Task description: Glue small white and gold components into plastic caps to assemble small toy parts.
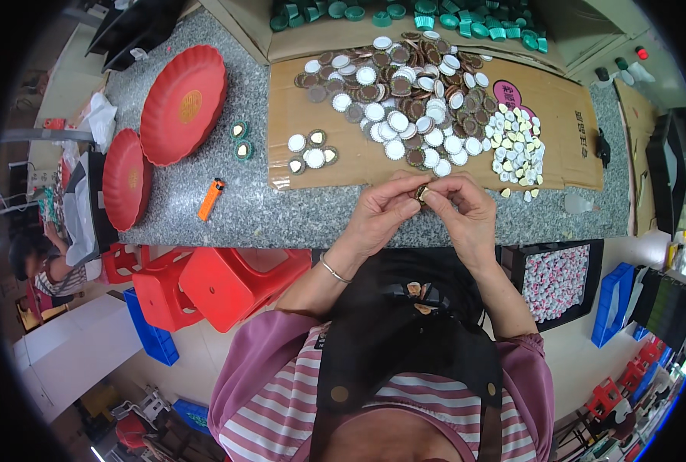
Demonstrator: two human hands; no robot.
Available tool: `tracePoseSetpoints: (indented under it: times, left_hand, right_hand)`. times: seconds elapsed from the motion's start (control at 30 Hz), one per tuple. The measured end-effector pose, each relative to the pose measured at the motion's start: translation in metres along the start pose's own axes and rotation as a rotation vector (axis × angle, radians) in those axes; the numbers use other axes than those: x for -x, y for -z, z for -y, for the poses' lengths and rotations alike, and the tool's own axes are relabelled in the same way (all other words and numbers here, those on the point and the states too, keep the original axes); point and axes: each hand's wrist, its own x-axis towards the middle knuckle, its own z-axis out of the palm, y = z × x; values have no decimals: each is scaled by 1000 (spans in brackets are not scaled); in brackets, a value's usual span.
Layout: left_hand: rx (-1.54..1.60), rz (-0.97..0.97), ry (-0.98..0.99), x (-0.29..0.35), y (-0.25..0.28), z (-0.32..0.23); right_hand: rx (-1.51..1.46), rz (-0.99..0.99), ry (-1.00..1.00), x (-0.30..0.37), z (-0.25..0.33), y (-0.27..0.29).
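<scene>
My left hand point(385, 209) and my right hand point(460, 212) meet at the table's front edge. Between their pinched fingertips is a small brown crimped cap point(421, 193), partly hidden by fingers. Just beyond lies a heap of crimped round caps point(416, 100), some white side up and others brown. On its right is a pile of small white and cream pieces point(518, 146), some heart-shaped. Several caps point(314, 159) sit apart on the left of the cardboard point(289, 108), a few with a cream piece on them.
Two red fluted trays point(160, 135) point(113, 179) and an orange lighter point(211, 199) lie on the grey speckled table point(243, 173). Two green cups point(240, 129) hold cream pieces. More green cups point(466, 29) fill a box behind. Red stools point(227, 289) and a black crate point(585, 296) stand below the edge.
</scene>
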Motion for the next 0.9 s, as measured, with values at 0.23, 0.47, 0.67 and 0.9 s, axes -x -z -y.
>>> tracePoseSetpoints:
  times: [0.23,0.47,0.67,0.9]
  left_hand:
    - [12,6,-56,4,5,2]
    - [154,-83,-3,4,-3,0]
    - [146,-188,-41,5,-6,8]
    - [-222,-159,-182,5,-11,5]
  right_hand:
    - [-82,-122,15,7,-9,-10]
    - [49,-151,226,8,-15,-17]
    - [-84,-137,172,10,-14,-18]
    - [147,-176,263,12,-12,-16]
